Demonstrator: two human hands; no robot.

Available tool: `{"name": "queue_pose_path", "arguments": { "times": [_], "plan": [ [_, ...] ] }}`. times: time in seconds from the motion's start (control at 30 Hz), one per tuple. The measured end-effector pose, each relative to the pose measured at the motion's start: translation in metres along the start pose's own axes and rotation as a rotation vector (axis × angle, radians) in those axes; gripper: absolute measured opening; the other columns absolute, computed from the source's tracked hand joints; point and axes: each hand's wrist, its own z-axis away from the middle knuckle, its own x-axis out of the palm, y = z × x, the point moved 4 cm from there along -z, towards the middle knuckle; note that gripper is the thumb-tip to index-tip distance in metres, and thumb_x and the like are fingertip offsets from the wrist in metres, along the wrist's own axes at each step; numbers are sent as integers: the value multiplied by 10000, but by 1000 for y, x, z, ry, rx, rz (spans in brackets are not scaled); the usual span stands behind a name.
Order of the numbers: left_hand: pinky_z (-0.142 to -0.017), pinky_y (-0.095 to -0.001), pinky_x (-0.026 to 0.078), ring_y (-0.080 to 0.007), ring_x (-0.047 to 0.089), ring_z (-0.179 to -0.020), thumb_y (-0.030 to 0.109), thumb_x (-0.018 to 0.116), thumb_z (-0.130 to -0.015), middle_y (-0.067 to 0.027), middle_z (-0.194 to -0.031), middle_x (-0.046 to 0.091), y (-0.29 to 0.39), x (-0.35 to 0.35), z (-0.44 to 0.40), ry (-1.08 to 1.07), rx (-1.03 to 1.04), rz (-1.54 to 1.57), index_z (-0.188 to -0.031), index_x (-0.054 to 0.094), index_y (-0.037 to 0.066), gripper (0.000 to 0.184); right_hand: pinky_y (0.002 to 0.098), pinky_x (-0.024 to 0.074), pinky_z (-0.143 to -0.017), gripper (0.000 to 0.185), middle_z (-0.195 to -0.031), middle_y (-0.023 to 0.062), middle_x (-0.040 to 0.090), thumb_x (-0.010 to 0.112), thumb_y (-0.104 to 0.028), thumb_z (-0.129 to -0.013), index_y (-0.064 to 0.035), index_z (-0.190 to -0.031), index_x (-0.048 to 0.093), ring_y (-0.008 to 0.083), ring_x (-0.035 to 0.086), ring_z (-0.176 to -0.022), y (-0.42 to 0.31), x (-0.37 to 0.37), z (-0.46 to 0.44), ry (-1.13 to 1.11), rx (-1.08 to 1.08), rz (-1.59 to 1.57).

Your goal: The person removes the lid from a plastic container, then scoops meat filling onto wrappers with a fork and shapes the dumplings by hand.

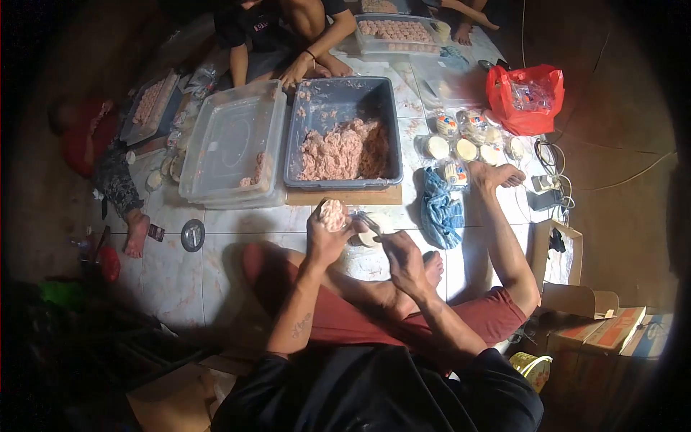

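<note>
My left hand [327, 241] is closed around a round, pale dumpling wrapper loaded with pinkish minced meat [332, 215]. In my right hand [404, 263] is a thin metal utensil [372, 223], its tip pointing toward the left hand; whether it is a spoon or a spatula I cannot tell. Below and between the hands, on the floor, lies a pale round stack of wrappers [370, 236], partly hidden by the utensil. Just beyond them a grey tub [395, 144] holds a heap of minced meat mixture [345, 151].
A see-through plastic box [209, 137] with a few filled pieces stands left of the tub. To the right are packs of round wrappers [465, 150], a blue cloth [440, 212] and a red plastic bag [525, 122]. Another person's hand [296, 68] rests near the tub's far rim.
</note>
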Motion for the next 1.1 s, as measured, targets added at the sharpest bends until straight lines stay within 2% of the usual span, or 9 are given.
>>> {"name": "queue_pose_path", "arguments": {
  "times": [0.03, 0.1, 0.13, 0.2, 0.4, 0.53, 0.7, 0.93, 1.1],
  "plan": [
    [-968, -386, 496, -254, 641, -1086, 336, 830, -810, -143, -1163, 669, 2, -8, -1, -82, 116, 207, -1176, 615, -13, 550, 364, 467, -681, 193, -876, 155, 583, 585, 14, -948, -8, -1108, 692, 274, 572, -764, 8, -2, 4, 18, 4, -83],
    [-1201, -488, 253, -337, 359, -1461, 739, 597, -846, -174, -1565, 405, 34, -9, 1, -209, -53, 823, -1320, 609, 75, 816, 364, 468, -675, 199, -876, 154, 582, 581, 23, -945, -6, -1108, 692, 270, 572, -762, 16, 3, 14, 29, 14, -170],
    [-1201, -488, 253, -337, 359, -1461, 739, 597, -846, -174, -1565, 405, 30, -9, 0, -206, -57, 822, -1320, 609, 75, 816, 365, 471, -677, 206, -878, 153, 579, 580, 35, -941, -3, -1110, 690, 265, 573, -764, 14, 6, 16, 26, 37, -140],
    [-1168, -568, 302, -408, 165, -1525, 829, 521, -777, -158, -1660, 210, 26, -9, -3, -243, 72, 1186, -1039, 691, 153, 744, 365, 473, -679, 213, -880, 152, 577, 578, 46, -937, 0, -1113, 688, 259, 575, -766, 10, 10, 16, 28, 55, -108],
    [-1164, -633, 277, -419, 153, -1521, 868, 508, -707, -145, -1667, 185, 16, 0, -2, -377, 10, 1464, -1138, 713, 230, 797, 402, 485, -686, 313, -882, 186, 565, 590, 113, -855, 3, -1134, 679, 329, 591, -790, -20, 22, -1, 188, -213, 94],
    [-1170, -624, 258, -425, 147, -1522, 873, 509, -704, -149, -1671, 174, 22, -7, 3, -354, 35, 1538, -1034, 689, 201, 770, 423, 486, -675, 288, -879, 191, 565, 598, 107, -857, 10, -1116, 675, 340, 594, -781, -19, 13, -6, 174, -183, 124],
    [-1196, -614, 130, -425, 155, -1524, 904, 551, -640, -154, -1673, 179, 43, -10, 4, -341, 224, 838, -862, 536, 181, 756, 412, 485, -645, 204, -854, 176, 575, 587, -2, -927, -12, -1098, 697, 327, 596, -733, -26, 5, -4, 53, -204, 251],
    [-1162, -677, 140, -480, 165, -1509, 943, 591, -503, -208, -1647, 228, 55, -14, 13, -409, 64, 959, -829, 495, 155, 858, 489, 475, -661, 212, -833, 224, 580, 555, -28, -873, -9, -1025, 702, 413, 601, -773, -14, -11, -20, 196, -57, 430],
    [-1153, -693, 148, -488, 161, -1507, 945, 550, -556, -207, -1646, 231, 52, -23, 8, -342, 79, 913, -825, 492, 161, 830, 501, 495, -718, 228, -878, 249, 602, 522, -10, -908, 4, -1083, 667, 448, 613, -835, -18, -20, -21, 151, 50, 341]
  ]
}}
